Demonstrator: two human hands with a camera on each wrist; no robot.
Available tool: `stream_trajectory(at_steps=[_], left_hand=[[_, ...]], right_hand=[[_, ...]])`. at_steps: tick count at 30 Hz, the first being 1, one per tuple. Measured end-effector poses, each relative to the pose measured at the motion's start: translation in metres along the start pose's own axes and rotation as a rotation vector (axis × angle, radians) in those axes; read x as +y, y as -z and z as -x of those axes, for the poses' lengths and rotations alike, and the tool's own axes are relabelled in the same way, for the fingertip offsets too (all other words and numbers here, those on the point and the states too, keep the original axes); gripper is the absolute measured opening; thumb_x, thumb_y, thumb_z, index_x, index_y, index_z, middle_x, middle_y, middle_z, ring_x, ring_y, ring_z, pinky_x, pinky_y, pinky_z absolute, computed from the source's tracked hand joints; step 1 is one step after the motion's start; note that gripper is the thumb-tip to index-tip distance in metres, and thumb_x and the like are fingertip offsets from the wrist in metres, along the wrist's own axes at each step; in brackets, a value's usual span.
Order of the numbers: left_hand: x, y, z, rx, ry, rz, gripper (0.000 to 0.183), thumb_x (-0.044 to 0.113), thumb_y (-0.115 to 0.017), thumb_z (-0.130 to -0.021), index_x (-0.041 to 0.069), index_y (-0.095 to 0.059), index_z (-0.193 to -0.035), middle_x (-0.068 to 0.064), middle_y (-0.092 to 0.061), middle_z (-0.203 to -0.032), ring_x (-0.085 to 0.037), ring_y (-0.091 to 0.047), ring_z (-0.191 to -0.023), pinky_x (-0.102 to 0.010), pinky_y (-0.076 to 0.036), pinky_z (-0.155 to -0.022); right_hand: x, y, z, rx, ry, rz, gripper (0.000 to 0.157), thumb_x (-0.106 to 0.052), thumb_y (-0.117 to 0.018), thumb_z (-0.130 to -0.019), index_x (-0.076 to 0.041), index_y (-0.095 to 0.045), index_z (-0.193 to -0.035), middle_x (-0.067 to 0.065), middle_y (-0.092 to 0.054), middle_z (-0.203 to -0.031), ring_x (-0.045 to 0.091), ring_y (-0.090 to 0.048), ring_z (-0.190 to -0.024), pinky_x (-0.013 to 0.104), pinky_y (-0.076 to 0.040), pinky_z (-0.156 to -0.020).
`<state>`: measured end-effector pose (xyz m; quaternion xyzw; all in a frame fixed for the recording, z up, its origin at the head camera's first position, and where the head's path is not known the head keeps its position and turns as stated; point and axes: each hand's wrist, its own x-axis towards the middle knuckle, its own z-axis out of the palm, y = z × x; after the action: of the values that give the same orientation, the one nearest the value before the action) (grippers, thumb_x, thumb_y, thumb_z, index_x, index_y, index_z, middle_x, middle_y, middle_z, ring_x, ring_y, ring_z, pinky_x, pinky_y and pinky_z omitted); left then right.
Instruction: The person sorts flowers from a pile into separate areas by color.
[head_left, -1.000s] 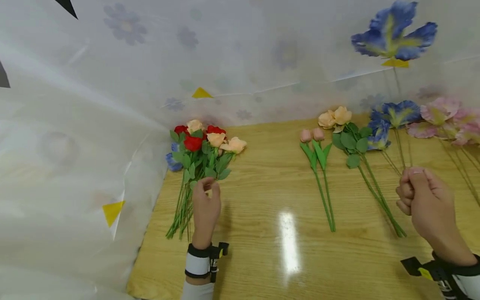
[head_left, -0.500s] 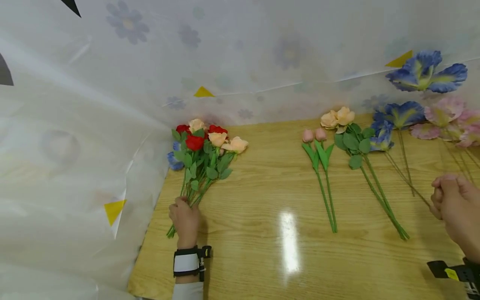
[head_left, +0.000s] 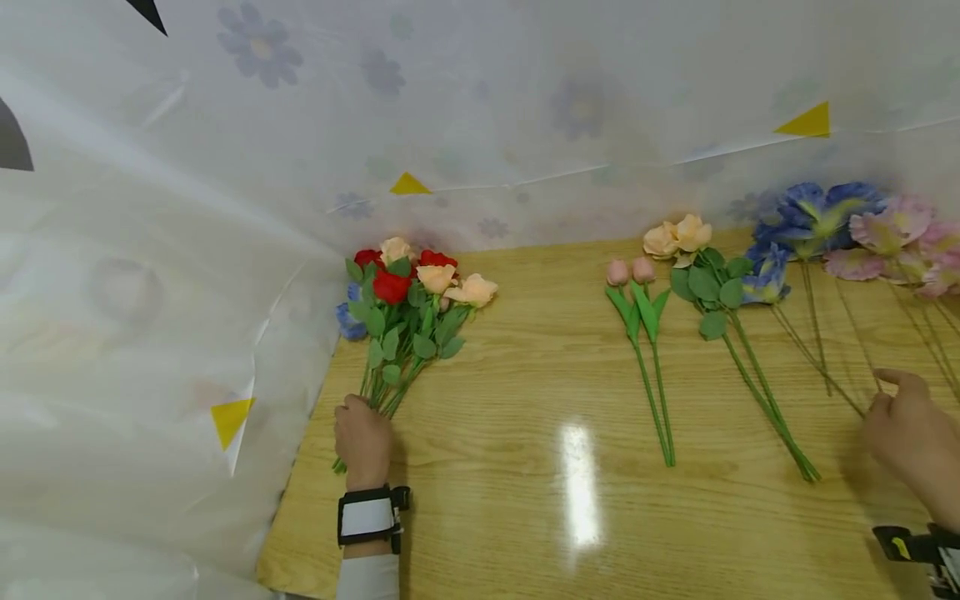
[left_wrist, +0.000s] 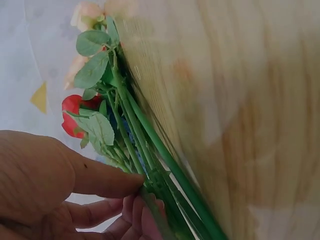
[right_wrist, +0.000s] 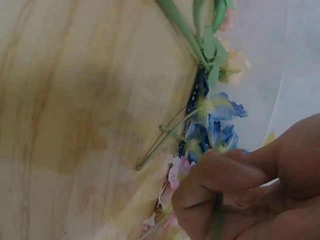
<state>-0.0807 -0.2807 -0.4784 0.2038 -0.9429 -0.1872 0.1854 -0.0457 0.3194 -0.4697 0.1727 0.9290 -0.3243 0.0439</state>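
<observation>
At the left, my left hand (head_left: 363, 442) grips the green stems of a bouquet of artificial flowers. It has red roses (head_left: 392, 287), peach roses (head_left: 437, 278), leaves and a blue flower (head_left: 350, 321). In the left wrist view, thumb and fingers pinch several stems (left_wrist: 155, 190). On the far right, my right hand (head_left: 911, 433) holds the thin stem (head_left: 858, 333) of a blue flower (head_left: 817, 212), its bloom overlapping other blue ones near the wall. The right wrist view shows fingers curled round a green stem (right_wrist: 216, 215); its lower end is hidden.
Two pink tulips (head_left: 630, 272) lie right of the table's middle. Beside them are peach roses (head_left: 677, 237) on long stems. Pink flowers (head_left: 892, 225) lie at the far right. White patterned sheeting (head_left: 525, 92) stands behind the wooden table (head_left: 510, 450) and along its left.
My left hand moved down and left, from above the bouquet's leaves to its stems, and took hold of them. My right hand moved right and lowered the blue flower onto the others.
</observation>
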Motion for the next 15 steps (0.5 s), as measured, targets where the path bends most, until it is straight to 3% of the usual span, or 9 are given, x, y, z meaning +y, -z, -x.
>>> stream_trajectory(at_steps=[1, 2, 4, 8, 10, 15], left_hand=[[-0.0004, 0.0002, 0.0002, 0.006, -0.018, 0.006, 0.016, -0.01, -0.043, -0.088, -0.013, -0.056, -0.098, -0.031, -0.052, -0.085, -0.049, -0.055, -0.071, -0.056, -0.046, -0.055], [-0.0009, 0.0002, 0.0004, 0.011, -0.036, 0.011, 0.016, -0.011, -0.043, -0.088, -0.014, -0.055, -0.098, -0.031, -0.052, -0.085, -0.049, -0.054, -0.07, -0.056, -0.046, -0.057], [-0.0014, 0.0008, 0.0001, 0.002, -0.057, 0.027, 0.017, -0.01, -0.044, -0.087, -0.015, -0.054, -0.1, -0.032, -0.052, -0.085, -0.05, -0.053, -0.071, -0.056, -0.045, -0.061], [-0.0013, 0.0023, -0.002, -0.033, -0.063, 0.042, 0.023, -0.004, -0.046, -0.089, -0.018, -0.053, -0.106, -0.034, -0.052, -0.089, -0.05, -0.054, -0.075, -0.056, -0.046, -0.065], [-0.0004, 0.0031, -0.0025, -0.041, -0.071, 0.043, 0.026, -0.002, -0.047, -0.09, -0.019, -0.052, -0.108, -0.035, -0.053, -0.09, -0.05, -0.055, -0.077, -0.056, -0.047, -0.066], [0.0007, 0.0025, -0.0015, -0.011, -0.103, 0.037, 0.032, 0.001, -0.042, -0.096, -0.021, -0.048, -0.117, -0.035, -0.05, -0.091, -0.047, -0.055, -0.069, -0.053, -0.049, -0.06]], right_hand=[[-0.0002, -0.0017, 0.0003, 0.014, -0.008, 0.024, 0.054, -0.014, -0.011, -0.102, 0.016, -0.003, -0.146, 0.021, -0.057, -0.064, 0.022, -0.041, -0.04, 0.036, -0.036, -0.04], [-0.0011, -0.0021, 0.0005, 0.024, -0.018, 0.031, 0.054, -0.012, -0.013, -0.102, 0.016, -0.002, -0.146, 0.015, -0.053, -0.056, 0.023, -0.043, -0.04, 0.037, -0.035, -0.04], [-0.0029, -0.0025, 0.0009, 0.048, -0.021, 0.045, 0.053, -0.008, -0.017, -0.102, 0.017, -0.003, -0.146, 0.014, -0.054, -0.055, 0.026, -0.046, -0.041, 0.038, -0.035, -0.041], [-0.0035, -0.0024, -0.0007, 0.078, -0.045, 0.056, 0.052, -0.002, -0.023, -0.1, 0.018, -0.007, -0.145, 0.029, -0.057, -0.067, 0.03, -0.051, -0.048, 0.04, -0.037, -0.042], [-0.0025, -0.0027, -0.0024, 0.09, -0.068, 0.067, 0.052, 0.0, -0.025, -0.098, 0.018, -0.011, -0.145, 0.038, -0.057, -0.082, 0.04, -0.053, -0.06, 0.045, -0.04, -0.047], [0.002, -0.0063, -0.0037, 0.104, -0.133, 0.082, 0.051, 0.001, -0.025, -0.096, 0.016, -0.017, -0.145, 0.043, -0.045, -0.099, 0.054, -0.041, -0.088, 0.058, -0.039, -0.066]])
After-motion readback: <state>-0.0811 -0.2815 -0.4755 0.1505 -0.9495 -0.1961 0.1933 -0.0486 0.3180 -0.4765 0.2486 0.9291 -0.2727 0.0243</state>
